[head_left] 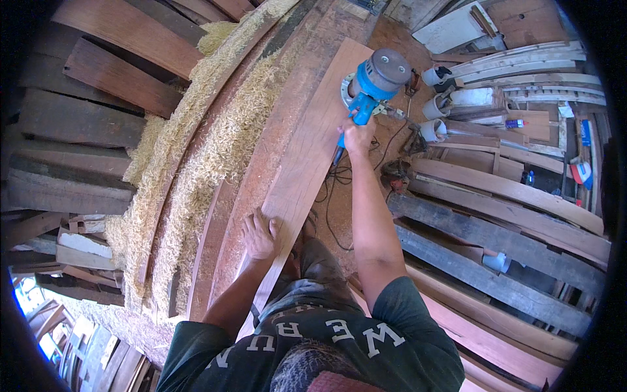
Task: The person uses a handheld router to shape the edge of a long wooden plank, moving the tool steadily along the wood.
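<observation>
A long reddish-brown plank (307,157) runs diagonally away from my body across the bench. Near its far end is a blue power tool (373,81) with a round dark motor housing and a flat pale base, which looks like a router. My right hand (357,136) is wrapped round its blue handle, arm stretched forward. The tool's base overlaps the plank's right edge; what lies under it is hidden. My left hand (260,236) rests on the plank's near part, fingers spread and touching the wood.
Curly wood shavings (222,130) heap along the left of the bench. Stacked dark boards (72,170) fill the left side. A black cord (334,222) loops on the dusty floor to the right. Pale buckets (432,108) and more lumber (509,189) stand beyond it.
</observation>
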{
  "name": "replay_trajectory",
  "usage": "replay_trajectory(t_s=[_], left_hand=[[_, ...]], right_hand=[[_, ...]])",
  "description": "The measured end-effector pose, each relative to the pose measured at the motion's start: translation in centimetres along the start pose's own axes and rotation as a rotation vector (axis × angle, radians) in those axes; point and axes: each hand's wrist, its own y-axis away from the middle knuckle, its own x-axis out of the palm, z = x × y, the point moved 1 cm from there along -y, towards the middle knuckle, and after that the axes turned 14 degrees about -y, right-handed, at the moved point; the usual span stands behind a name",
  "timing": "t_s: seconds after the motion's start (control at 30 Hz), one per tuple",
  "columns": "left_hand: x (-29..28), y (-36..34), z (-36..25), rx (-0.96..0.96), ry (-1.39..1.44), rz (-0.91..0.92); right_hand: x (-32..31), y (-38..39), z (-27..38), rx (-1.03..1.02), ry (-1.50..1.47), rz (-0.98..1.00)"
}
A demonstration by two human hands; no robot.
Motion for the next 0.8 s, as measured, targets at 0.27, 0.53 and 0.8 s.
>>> replay_trajectory(t_s=[0.27, 0.53, 0.8], left_hand=[[-0.4, -0.1, 0.0, 0.023, 0.009, 0.026], [-0.3, -0.1, -0.1, 0.018, 0.021, 0.007], [-0.1, -0.5, -0.1, -0.026, -0.017, 0.032]], right_hand=[[-0.5, -2.2, -0.5, -0.073, 0.011, 0.023], [-0.2, -2.5, -0.4, -0.050, 0.008, -0.002], [0.5, -0.8, 2.7, 0.107, 0.090, -0.029]])
